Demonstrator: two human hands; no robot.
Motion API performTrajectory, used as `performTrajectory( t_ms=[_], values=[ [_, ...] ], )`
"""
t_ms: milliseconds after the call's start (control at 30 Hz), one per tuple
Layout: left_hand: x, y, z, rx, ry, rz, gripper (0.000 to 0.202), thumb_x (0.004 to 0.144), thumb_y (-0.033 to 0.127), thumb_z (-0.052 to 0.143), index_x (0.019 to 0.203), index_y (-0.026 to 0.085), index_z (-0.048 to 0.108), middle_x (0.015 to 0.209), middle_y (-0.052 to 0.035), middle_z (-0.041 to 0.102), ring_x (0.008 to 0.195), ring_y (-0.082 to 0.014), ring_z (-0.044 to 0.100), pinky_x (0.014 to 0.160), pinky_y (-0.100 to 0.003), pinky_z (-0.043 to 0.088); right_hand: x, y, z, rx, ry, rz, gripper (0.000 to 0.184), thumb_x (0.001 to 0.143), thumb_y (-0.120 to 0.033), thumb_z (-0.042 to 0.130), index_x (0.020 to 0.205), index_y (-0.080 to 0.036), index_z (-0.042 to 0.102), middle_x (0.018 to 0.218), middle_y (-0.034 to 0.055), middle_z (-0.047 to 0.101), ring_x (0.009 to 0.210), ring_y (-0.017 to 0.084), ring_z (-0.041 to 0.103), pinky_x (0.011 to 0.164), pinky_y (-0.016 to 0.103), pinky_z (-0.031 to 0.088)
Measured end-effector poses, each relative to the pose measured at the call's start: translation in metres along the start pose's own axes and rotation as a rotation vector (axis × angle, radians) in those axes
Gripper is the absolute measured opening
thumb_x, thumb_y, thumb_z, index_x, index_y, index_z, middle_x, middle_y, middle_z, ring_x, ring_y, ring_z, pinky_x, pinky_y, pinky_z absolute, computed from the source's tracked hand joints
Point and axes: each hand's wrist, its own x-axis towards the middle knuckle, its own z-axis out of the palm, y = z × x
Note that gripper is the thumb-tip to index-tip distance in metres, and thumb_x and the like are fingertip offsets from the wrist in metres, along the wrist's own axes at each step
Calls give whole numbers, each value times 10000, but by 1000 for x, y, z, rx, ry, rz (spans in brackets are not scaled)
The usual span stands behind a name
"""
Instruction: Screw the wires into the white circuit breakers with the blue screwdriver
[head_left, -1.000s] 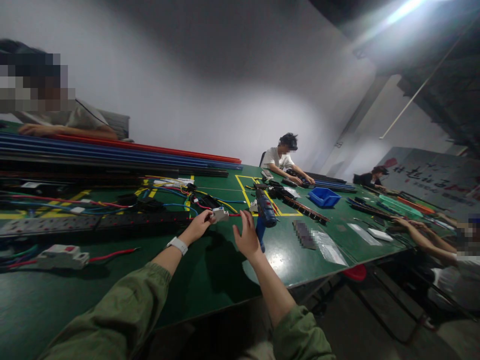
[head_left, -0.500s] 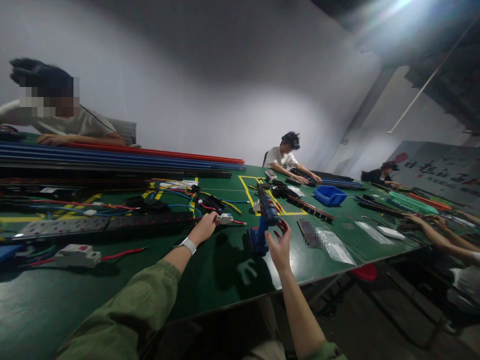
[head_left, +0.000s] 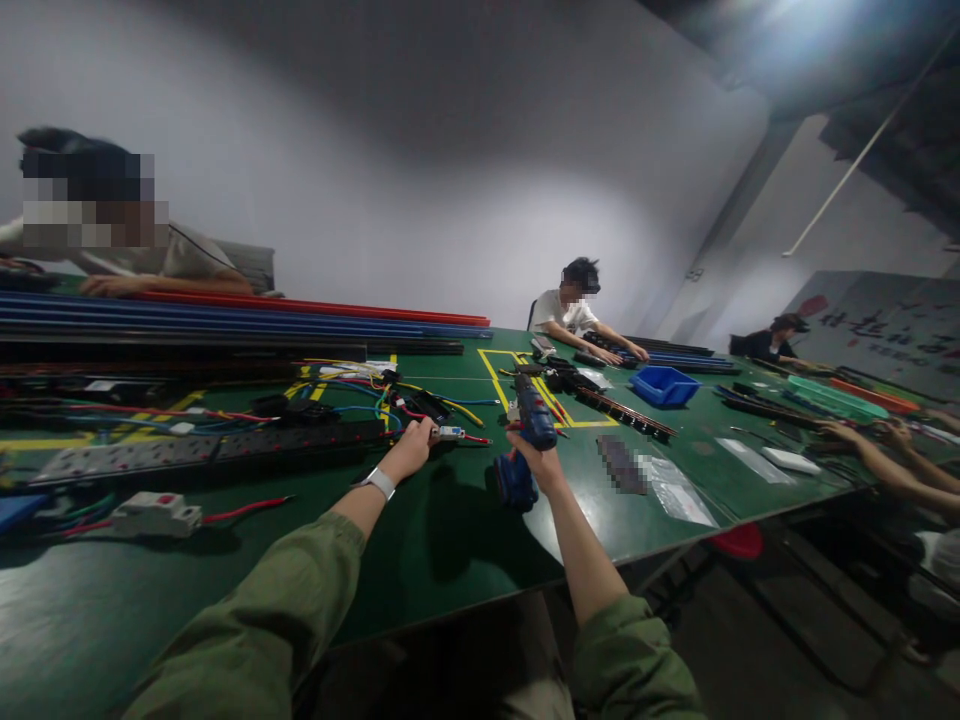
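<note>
My right hand (head_left: 538, 462) is wrapped around the handle of a blue cordless drill (head_left: 534, 412), which stands upright on its battery with its nose pointing away from me. My left hand (head_left: 409, 450) is closed on a small white circuit breaker (head_left: 450, 433), and a short red wire (head_left: 478, 440) sticks out of its right side. Left of that hand runs a long black power strip (head_left: 285, 443) with a row of sockets. Another grey circuit breaker (head_left: 157, 512) with red wires lies nearer to me on the left.
Coloured wires (head_left: 360, 385) spread behind my left hand. Blue and red rails (head_left: 300, 308) lie along the table's far side. To the right are a blue bin (head_left: 664, 386), a blurred-out dark object (head_left: 619, 463) and plastic bags (head_left: 675, 490). Several co-workers sit around the green table (head_left: 450, 560).
My right hand has moved left from beside the drill and closed around its handle. My left hand stays on the circuit breaker. The view has shifted slightly.
</note>
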Motion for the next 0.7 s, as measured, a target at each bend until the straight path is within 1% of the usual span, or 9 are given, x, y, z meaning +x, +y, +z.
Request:
performTrajectory(
  t_ms=[33, 100, 200, 333, 433, 533, 633, 700],
  values=[
    [1, -2, 1, -5, -4, 3, 194, 952, 224, 511, 1120, 210, 608, 1040, -130, 554, 945, -291, 604, 998, -459, 467, 0, 1, 0, -11, 15, 11, 419, 743, -501, 810, 984, -173, 714, 610, -4, 650, 508, 182, 594, 556, 323, 482],
    [2, -5, 2, -8, -9, 3, 198, 963, 238, 505, 1127, 210, 613, 1047, -132, 552, 941, -290, 602, 1004, -461, 465, -1, 1, 3, -32, 42, 41, 358, 753, -480, 788, 922, -181, 687, 512, -35, 582, 445, 168, 531, 516, 312, 443],
    [3, -9, 4, 10, -8, 4, 198, 975, 253, 499, 1131, 199, 609, 1052, -139, 550, 930, -292, 595, 999, -472, 464, -7, -4, 8, -55, 17, 93, 267, 761, -432, 757, 861, -203, 662, 470, -40, 560, 405, 171, 509, 482, 312, 423],
    [3, -11, 5, 51, 6, 31, 213, 988, 244, 482, 1153, 168, 594, 1046, -156, 553, 947, -305, 591, 1004, -483, 461, -25, -19, 12, -39, -29, 176, 185, 758, -362, 727, 833, -223, 632, 447, -42, 545, 379, 177, 502, 443, 307, 400],
    [2, -9, 5, 85, 11, 33, 226, 984, 206, 482, 1173, 166, 599, 1040, -153, 563, 959, -300, 603, 1005, -468, 467, -41, -32, 13, -48, -69, 244, 157, 751, -331, 707, 814, -218, 618, 432, -46, 527, 369, 171, 497, 423, 291, 382],
    [2, -5, 4, 131, -8, 6, 265, 969, 168, 505, 1211, 160, 615, 1062, -145, 582, 1002, -282, 620, 1021, -429, 476, -53, -45, 15, -76, -104, 299, 150, 735, -308, 692, 787, -209, 593, 434, -51, 514, 368, 163, 511, 405, 267, 371],
    [2, 0, 3, 198, -29, -20, 361, 948, 121, 522, 1293, 145, 625, 1105, -150, 611, 1048, -265, 625, 1046, -394, 476, -61, -53, 17, -77, -122, 334, 192, 704, -293, 689, 829, -209, 570, 444, -67, 505, 368, 161, 519, 382, 249, 368],
    [2, 3, 2, 228, -33, 9, 430, 931, 85, 524, 1345, 135, 630, 1112, -157, 638, 1075, -264, 622, 1059, -379, 473, -63, -57, 19, -75, -135, 354, 230, 688, -275, 684, 875, -208, 568, 437, -82, 491, 363, 159, 513, 373, 241, 370]
  ],
)
